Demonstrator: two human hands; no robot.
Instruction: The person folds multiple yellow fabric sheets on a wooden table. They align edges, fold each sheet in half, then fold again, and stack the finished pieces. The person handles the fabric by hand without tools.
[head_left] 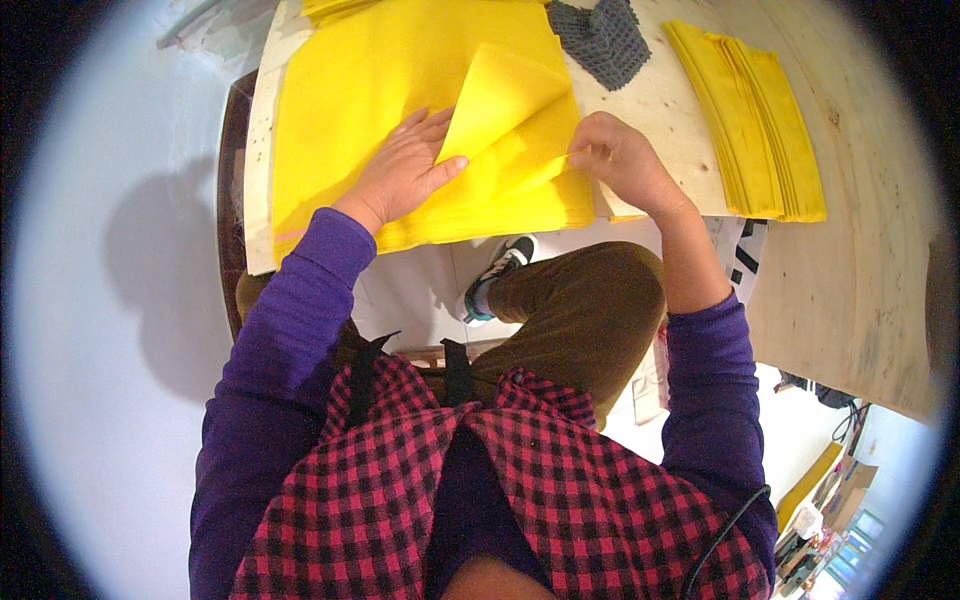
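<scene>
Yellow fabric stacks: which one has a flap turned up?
The wide stack under the left hand, its flap raised; the narrow stack at right has none.

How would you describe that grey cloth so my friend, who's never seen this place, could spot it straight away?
Start at the pale wooden table and look toward its far side. There, between the big yellow sheet on the left and the yellow stack on the right, lies the grey cloth. Its dark colour and bumpy texture set it apart from its flat yellow neighbours.
</scene>
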